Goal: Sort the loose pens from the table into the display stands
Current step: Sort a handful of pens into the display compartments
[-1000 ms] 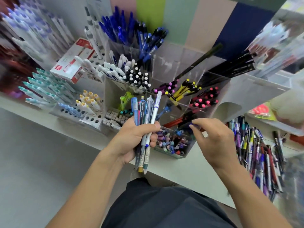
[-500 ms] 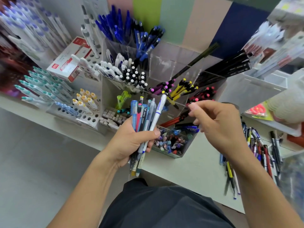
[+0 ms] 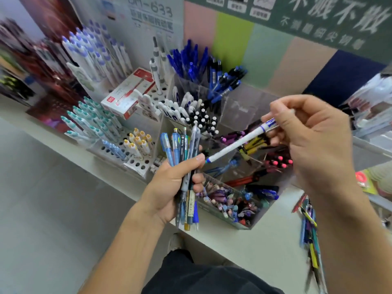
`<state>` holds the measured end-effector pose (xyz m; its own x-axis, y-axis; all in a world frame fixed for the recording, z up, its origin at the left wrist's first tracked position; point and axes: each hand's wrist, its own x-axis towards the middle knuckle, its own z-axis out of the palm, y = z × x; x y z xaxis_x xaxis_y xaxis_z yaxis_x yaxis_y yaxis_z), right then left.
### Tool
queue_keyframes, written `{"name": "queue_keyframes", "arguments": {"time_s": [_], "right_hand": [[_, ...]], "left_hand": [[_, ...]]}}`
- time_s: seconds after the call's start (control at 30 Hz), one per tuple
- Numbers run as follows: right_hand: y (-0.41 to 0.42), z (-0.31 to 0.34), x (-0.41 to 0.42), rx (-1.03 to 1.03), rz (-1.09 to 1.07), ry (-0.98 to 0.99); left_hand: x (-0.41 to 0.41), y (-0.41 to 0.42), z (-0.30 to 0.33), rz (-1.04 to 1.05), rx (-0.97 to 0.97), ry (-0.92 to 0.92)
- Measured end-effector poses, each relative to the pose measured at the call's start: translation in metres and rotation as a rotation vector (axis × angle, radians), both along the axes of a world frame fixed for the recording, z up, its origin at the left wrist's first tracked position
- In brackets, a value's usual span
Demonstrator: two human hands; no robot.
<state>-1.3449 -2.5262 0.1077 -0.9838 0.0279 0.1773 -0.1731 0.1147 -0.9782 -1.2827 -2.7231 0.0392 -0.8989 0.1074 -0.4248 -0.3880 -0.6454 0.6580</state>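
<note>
1. My left hand (image 3: 169,187) gripped a bundle of mixed pens (image 3: 186,166), fingers wrapped round it, tips down, over the table edge (image 3: 265,247).
2. My right hand (image 3: 314,145) pinched one white pen with blue markings (image 3: 235,144) near its cap end. Its blue tip sat just beside my left thumb, so the pen looked barely clear of the bundle.
3. Hands near each other, each clamped on its own load.
4. More loose pens (image 3: 309,230) lay on the table at my right, not yet sorted.
5. Best match, as I judged it: the white-and-blue pens (image 3: 178,107) in the clear acrylic stand (image 3: 239,107), beside the black-capped ones (image 3: 204,119). Print was too blurred to confirm the model.
6. To do the step well: lift the pen fully clear first so it wouldn't drag neighbours out, check the marking, turn it to the same end-up as the stocked ones, then drop it straight into the compartment.
7. Risk: left grip loosening and spilling the bundle while I reached.
</note>
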Motion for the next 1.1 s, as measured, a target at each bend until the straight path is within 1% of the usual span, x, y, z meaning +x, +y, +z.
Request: {"name": "queue_keyframes", "arguments": {"time_s": [0.07, 0.1, 0.23, 0.37, 0.4, 0.53, 0.6, 0.7, 0.8, 0.9, 1.03, 1.1], "right_hand": [[0.010, 0.011, -0.010, -0.017, -0.096, 0.102], [0.016, 0.015, -0.013, -0.008, -0.118, 0.138], [0.014, 0.019, -0.013, 0.129, -0.086, 0.179], [-0.005, 0.001, 0.000, 0.253, -0.070, 0.239], [-0.006, -0.003, 0.004, 0.251, -0.096, 0.253], [-0.001, -0.014, 0.013, 0.102, -0.246, 0.232], [-0.004, -0.013, 0.010, 0.110, -0.237, 0.205], [-0.026, -0.006, -0.005, 0.290, -0.089, 0.181], [-0.066, 0.001, -0.031, 0.515, 0.004, 0.271], [-0.104, -0.002, -0.062, 0.656, 0.123, 0.265], [-0.132, -0.018, -0.092, 0.810, 0.183, 0.230], [-0.139, -0.028, -0.094, 0.959, 0.202, 0.226]], "left_hand": [[0.001, -0.012, -0.003, 0.083, -0.032, -0.020], [0.003, -0.017, -0.007, 0.093, -0.065, -0.016], [0.009, -0.023, -0.014, 0.015, -0.170, 0.022], [0.005, -0.007, -0.008, 0.004, -0.114, 0.038], [0.003, -0.007, -0.005, 0.028, -0.099, 0.036], [-0.002, -0.019, 0.005, 0.119, -0.053, -0.016], [-0.003, -0.025, 0.006, 0.160, -0.067, -0.041], [-0.001, -0.029, 0.006, 0.201, -0.107, -0.036], [0.001, -0.031, 0.006, 0.184, -0.129, -0.008], [0.003, -0.032, 0.008, 0.166, -0.128, -0.005], [0.003, -0.034, 0.007, 0.132, -0.148, -0.008], [0.004, -0.035, 0.006, 0.129, -0.152, -0.004]]}}
